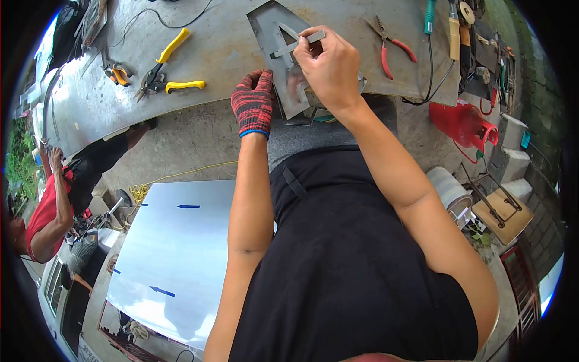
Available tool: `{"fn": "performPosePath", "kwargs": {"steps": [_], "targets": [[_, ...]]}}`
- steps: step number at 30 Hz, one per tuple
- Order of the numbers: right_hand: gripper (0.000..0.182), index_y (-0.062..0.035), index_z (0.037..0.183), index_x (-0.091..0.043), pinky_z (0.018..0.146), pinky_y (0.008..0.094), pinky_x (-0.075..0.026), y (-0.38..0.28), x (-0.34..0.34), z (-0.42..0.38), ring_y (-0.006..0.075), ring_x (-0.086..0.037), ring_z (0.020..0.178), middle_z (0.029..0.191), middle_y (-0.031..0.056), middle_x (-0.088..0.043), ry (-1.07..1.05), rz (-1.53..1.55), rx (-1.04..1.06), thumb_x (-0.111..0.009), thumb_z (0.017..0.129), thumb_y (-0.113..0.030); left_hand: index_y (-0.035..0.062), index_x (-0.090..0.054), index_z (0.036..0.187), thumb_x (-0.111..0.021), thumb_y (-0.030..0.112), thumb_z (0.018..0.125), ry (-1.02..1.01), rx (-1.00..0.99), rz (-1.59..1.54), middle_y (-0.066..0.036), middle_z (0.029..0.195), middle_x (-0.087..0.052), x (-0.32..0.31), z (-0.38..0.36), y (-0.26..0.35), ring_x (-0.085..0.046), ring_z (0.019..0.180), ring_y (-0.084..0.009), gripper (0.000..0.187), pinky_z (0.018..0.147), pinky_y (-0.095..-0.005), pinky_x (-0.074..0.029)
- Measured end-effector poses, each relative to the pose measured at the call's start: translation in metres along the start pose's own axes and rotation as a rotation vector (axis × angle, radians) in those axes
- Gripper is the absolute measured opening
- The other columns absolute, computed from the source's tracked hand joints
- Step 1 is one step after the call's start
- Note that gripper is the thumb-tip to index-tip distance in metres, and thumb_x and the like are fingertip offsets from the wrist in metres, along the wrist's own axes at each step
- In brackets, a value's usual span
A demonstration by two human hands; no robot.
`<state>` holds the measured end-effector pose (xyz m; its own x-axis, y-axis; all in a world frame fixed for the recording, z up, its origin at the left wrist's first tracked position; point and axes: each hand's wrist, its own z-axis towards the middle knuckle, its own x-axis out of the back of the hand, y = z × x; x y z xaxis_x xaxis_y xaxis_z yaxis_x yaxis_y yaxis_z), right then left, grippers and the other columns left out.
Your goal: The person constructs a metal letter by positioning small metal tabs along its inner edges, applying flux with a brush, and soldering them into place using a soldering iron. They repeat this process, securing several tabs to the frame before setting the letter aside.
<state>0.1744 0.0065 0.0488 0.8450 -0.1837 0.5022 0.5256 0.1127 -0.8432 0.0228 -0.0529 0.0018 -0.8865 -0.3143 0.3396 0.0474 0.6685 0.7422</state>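
The person's right hand [330,63], bare, has its grip clamped on a narrow metal strip [283,50], pinched between thumb and fingers near one end. The strip slants across a long metal panel [265,27], over a dark opening in it; whether the two touch cannot be told. The panel lies at the near edge of the counter [223,54], its lower end reaching the brink, and small holes run along its left border. The left hand [253,102], in a red-and-black knitted glove [256,111] with a blue cuff, is just beside the panel's left edge with the fingers curled; whether its grip is closed on that edge cannot be told.

Left of the hands, tin snips [155,79] lie with their yellow handles spread, and a smaller orange-handled tool [120,75] is next to them. A thin black cable [160,18] curves farther back. Right of the right hand, needle-nose pliers [384,40] rest with red handles apart, and beyond them is a green-handled tool [429,18] with a cord.

Below the counter, a red gas cylinder [452,123] lies to the right. To the left, a shiny sheet [187,241] bears dark blue arrows, and another person [51,208] in a red sleeveless top stands near the counter's end.
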Motion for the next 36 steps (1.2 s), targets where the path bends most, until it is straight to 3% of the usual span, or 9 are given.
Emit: {"fn": "performPosePath", "kwargs": {"steps": [4, 6, 13, 15, 31, 33, 36], "targets": [[0.008, -0.0027, 0.087, -0.069, 0.06, 0.0397, -0.053, 0.002, -0.008, -0.004, 0.0291, -0.069, 0.064, 0.075, 0.0131, -0.07, -0.024, -0.013, 0.011, -0.074, 0.083, -0.007, 0.0003, -0.075, 0.108, -0.077, 0.028, 0.093, -0.001, 0.011, 0.015, -0.006, 0.082, -0.074, 0.001, -0.002, 0.005, -0.064, 0.063, -0.0117, 0.032, 0.061, -0.0296, -0.053], [0.008, -0.0028, 0.088, -0.069, 0.061, 0.04, -0.053, 0.003, -0.012, -0.006, 0.0292, -0.069, 0.065, 0.074, 0.0131, -0.07, -0.022, -0.026, 0.019, -0.074, 0.083, -0.007, 0.0, -0.072, 0.119, -0.075, 0.032, 0.095, -0.035, 0.013, 0.049, -0.009, 0.094, -0.075, 0.003, -0.002, 0.004, -0.067, 0.067, -0.0146, 0.04, 0.06, -0.03, -0.056], [0.008, -0.0028, 0.087, -0.069, 0.062, 0.0407, -0.053, 0.003, -0.013, -0.009, 0.0299, -0.069, 0.066, 0.074, 0.0126, -0.07, -0.014, -0.025, 0.037, -0.074, 0.082, -0.007, 0.0003, -0.072, 0.119, -0.075, 0.033, 0.095, -0.043, 0.004, 0.062, -0.009, 0.092, -0.075, 0.002, -0.001, 0.003, -0.067, 0.067, -0.0143, 0.04, 0.06, -0.0299, -0.056], [0.008, -0.0028, 0.087, -0.069, 0.061, 0.0409, -0.053, 0.0, -0.007, -0.005, 0.0302, -0.069, 0.066, 0.074, 0.0127, -0.07, 0.001, -0.039, 0.033, -0.074, 0.083, -0.007, 0.0, -0.076, 0.108, -0.077, 0.028, 0.093, 0.001, -0.01, 0.034, -0.007, 0.082, -0.074, 0.001, -0.001, 0.003, -0.064, 0.062, -0.0121, 0.032, 0.06, -0.0299, -0.053], [0.008, -0.0027, 0.086, -0.07, 0.061, 0.0408, -0.053, 0.004, -0.01, -0.007, 0.0299, -0.069, 0.065, 0.073, 0.0134, -0.07, -0.025, -0.07, 0.009, -0.074, 0.083, -0.009, 0.0006, -0.076, 0.109, -0.077, 0.028, 0.093, -0.005, 0.009, 0.012, -0.006, 0.083, -0.074, 0.002, 0.0, 0.002, -0.064, 0.062, -0.012, 0.032, 0.06, -0.0296, -0.053], [0.009, -0.0027, 0.086, -0.07, 0.061, 0.0407, -0.053, 0.003, -0.009, -0.007, 0.0297, -0.069, 0.065, 0.072, 0.0132, -0.07, -0.02, -0.069, 0.006, -0.074, 0.083, -0.009, 0.0002, -0.072, 0.118, -0.075, 0.032, 0.095, -0.039, 0.013, 0.055, -0.008, 0.092, -0.074, 0.003, 0.0, 0.003, -0.066, 0.068, -0.0144, 0.039, 0.062, -0.0297, -0.056], [0.009, -0.0027, 0.086, -0.07, 0.061, 0.0406, -0.053, -0.001, -0.005, -0.008, 0.0296, -0.069, 0.065, 0.072, 0.0128, -0.07, -0.031, -0.061, -0.013, -0.074, 0.082, -0.009, 0.0001, -0.073, 0.117, -0.075, 0.032, 0.095, -0.038, 0.002, 0.063, -0.008, 0.091, -0.074, 0.003, -0.001, 0.003, -0.066, 0.067, -0.0143, 0.038, 0.061, -0.0297, -0.056]]}}
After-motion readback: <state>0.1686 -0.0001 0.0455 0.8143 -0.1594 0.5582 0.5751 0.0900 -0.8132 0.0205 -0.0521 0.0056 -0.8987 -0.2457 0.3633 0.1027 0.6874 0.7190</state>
